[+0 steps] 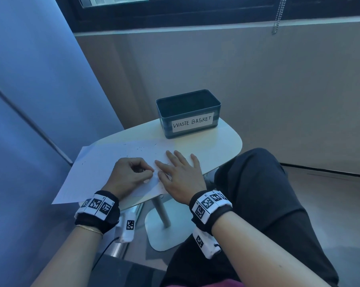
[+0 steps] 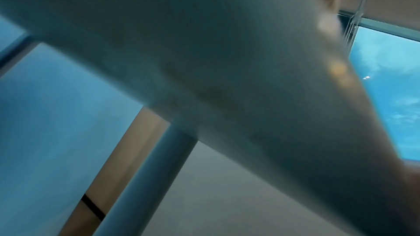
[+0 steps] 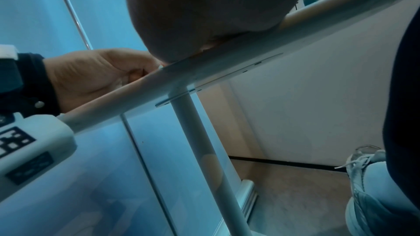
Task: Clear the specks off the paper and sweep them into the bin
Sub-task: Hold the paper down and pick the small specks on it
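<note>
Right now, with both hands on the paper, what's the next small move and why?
Probably drag the flat right hand toward the far edge, herding the specks toward the waste basket. They still lie scattered on the paper short of the basket, while the left hand, fingers curled, steadies the sheet.

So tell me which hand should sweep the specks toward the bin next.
Right, probably. The right hand lies flat and open on the paper, nearer the bin; the left hand is curled.
</note>
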